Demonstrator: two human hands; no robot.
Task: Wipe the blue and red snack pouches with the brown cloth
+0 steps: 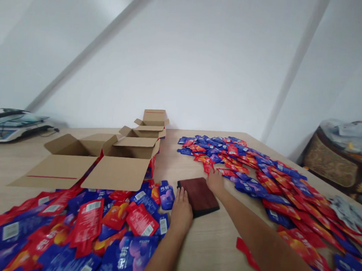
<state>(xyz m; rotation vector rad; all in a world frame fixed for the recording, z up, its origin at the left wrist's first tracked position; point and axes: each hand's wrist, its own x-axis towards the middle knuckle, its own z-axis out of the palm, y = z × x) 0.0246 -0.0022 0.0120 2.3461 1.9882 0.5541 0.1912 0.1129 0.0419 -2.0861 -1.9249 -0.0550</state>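
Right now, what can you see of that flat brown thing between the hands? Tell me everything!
The flat, reddish-brown, four-sided panel with black edging has a faintly streaked top; it might be wood or leather, I can't tell which. Black shows along its near edge and at its far left corner. It seems to lie flat, at a slant, on the pale, wood-look tabletop. The left hand rests fingers on its left side; the right hand is at its far right corner, contact unclear.

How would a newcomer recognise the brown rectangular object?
On the pale table, look between the two pouch heaps. The left hand touches a flat rectangular object. Plain reddish-brown with black edging, it differs from the printed red and blue pouches.
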